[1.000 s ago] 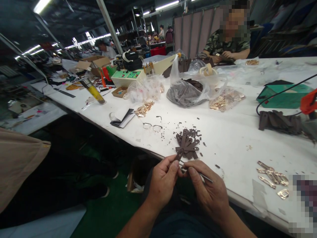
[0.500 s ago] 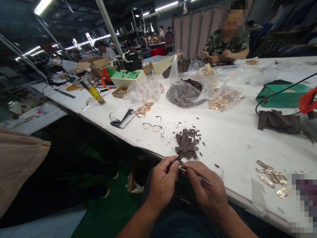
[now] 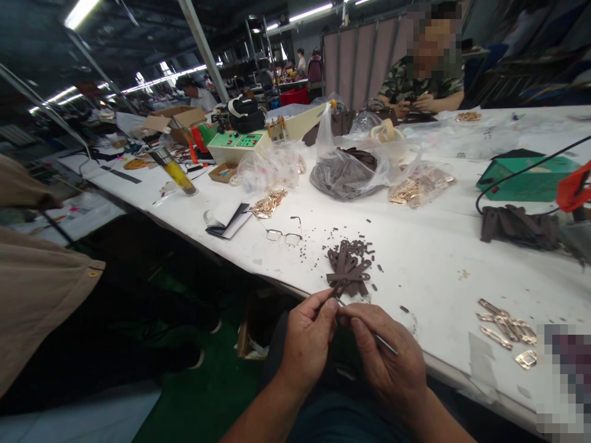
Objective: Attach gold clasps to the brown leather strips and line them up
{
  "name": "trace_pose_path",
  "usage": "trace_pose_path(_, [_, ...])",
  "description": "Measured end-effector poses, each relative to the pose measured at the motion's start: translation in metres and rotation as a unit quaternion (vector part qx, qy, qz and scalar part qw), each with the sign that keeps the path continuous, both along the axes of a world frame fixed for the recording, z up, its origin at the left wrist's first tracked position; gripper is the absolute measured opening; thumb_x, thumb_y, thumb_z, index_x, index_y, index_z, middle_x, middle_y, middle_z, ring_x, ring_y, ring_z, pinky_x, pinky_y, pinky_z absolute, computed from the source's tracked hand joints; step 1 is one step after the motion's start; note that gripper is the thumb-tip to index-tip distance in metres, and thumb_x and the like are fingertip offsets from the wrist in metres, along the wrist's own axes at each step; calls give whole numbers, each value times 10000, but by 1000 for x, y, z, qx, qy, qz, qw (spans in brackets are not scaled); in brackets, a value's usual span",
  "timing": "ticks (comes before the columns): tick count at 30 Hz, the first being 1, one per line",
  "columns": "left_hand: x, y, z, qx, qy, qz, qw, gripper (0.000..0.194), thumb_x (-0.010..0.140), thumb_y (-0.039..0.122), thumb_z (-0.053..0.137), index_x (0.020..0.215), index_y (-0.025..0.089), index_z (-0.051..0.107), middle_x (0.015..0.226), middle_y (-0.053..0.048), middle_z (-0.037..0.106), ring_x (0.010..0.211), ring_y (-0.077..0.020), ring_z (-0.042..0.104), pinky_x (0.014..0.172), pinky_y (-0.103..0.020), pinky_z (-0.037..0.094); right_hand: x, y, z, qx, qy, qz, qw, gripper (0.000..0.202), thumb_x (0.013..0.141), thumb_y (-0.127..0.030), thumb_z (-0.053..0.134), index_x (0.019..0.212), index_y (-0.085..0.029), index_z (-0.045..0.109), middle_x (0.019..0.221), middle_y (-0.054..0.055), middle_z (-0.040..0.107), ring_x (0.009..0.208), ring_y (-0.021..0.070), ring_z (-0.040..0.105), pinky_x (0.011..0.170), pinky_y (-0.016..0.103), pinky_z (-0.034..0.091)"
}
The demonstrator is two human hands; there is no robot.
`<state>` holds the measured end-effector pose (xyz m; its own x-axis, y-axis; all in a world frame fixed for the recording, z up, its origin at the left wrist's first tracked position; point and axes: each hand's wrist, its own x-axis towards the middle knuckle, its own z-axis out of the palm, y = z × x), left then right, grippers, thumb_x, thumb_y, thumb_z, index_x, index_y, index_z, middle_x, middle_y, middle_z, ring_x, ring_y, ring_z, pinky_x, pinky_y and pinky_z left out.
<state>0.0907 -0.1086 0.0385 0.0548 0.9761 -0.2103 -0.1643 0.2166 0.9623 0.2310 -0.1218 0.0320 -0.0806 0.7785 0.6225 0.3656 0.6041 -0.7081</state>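
Note:
Both hands meet at the near table edge. My left hand point(image 3: 310, 337) pinches a dark brown strap piece point(image 3: 338, 289), mostly hidden by the fingers. A thin metal rod-like tool point(image 3: 386, 344) lies in my right hand point(image 3: 388, 346), its tip meeting the strap piece; its exact kind does not show. Just beyond the fingers is a pile of brown strap pieces point(image 3: 348, 271) with holes at their ends, and small dark offcuts point(image 3: 379, 267) are scattered around it. Gold metal buckles point(image 3: 508, 323) lie to the right.
Eyeglasses point(image 3: 284, 236) and a black-and-white folded item point(image 3: 228, 221) lie left of the pile. Farther back are a plastic bag of brown pieces point(image 3: 346, 175), bagged gold hardware point(image 3: 418, 184), a bottle point(image 3: 173, 172) and a green box point(image 3: 526, 175). A co-worker point(image 3: 422, 92) sits opposite.
My hands have shifted slightly, and the tool's tip now shows against the strap piece. At the left, the standing person's beige clothing has moved, with a sleeve now in view.

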Motion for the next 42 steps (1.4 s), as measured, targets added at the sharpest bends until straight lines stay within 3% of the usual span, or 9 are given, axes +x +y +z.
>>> trace_pose_path(11, [0,-2,0,10,20,11,1000,378,913,409,630,1162,135,700,566,52,436,491,-68,325,450,-189,236,-1,1,-4,-13,-3,4,1000,377,929,-76,514,1247,-239,634,1051,86,733,939,203,691,810,334,558])
trace_pose_path(14, [-1,-2,-2,16,49,17,999,364,905,397,640,1177,167,712,605,19,549,516,-93,436,466,-191,324,-1,0,-6,-15,-3,2,1000,373,931,-80,513,1244,-241,636,1049,89,732,939,209,692,803,339,561])
trace_pose_path(18, [-2,-3,-5,49,102,34,993,311,887,355,664,1165,236,736,1011,-66,742,848,-212,657,749,-293,528,-2,1,-6,-12,-4,4,1000,379,933,-74,508,1247,-246,632,1042,87,731,934,205,690,804,334,559])
trace_pose_path(21, [-3,-5,-4,98,148,26,984,291,905,300,645,1182,272,730,1184,-57,718,1065,-247,646,974,-351,483,-1,3,-6,-19,-11,11,1000,362,942,-82,503,1237,-244,635,1030,83,726,930,200,685,815,329,552])
trace_pose_path(28, [-3,-7,-1,148,182,-39,971,304,949,250,570,1221,272,706,1211,-52,704,1124,-238,627,1033,-351,443,3,10,-10,-63,-31,24,997,270,974,-149,497,1168,-244,658,924,63,698,847,189,668,743,315,538])
trace_pose_path(37, [-6,6,-8,144,225,19,963,241,927,270,585,1108,223,737,1052,-60,732,988,-228,643,921,-311,465,8,-1,-3,-34,-28,32,999,280,960,-117,496,1165,-238,643,944,61,710,877,186,670,763,307,536])
trace_pose_path(40, [-10,10,-15,80,161,25,983,260,893,322,636,1103,195,722,859,-41,711,752,-187,620,704,-263,478,16,0,0,-66,-13,-13,998,206,971,-163,495,1086,-228,653,901,50,703,846,179,667,738,290,529])
trace_pose_path(42, [-11,11,-20,38,110,7,993,258,894,354,636,1074,179,691,751,-11,654,598,-133,532,561,-222,410,27,5,-4,-86,-17,-68,994,177,977,-209,506,1069,-227,656,925,50,698,859,182,663,753,293,521])
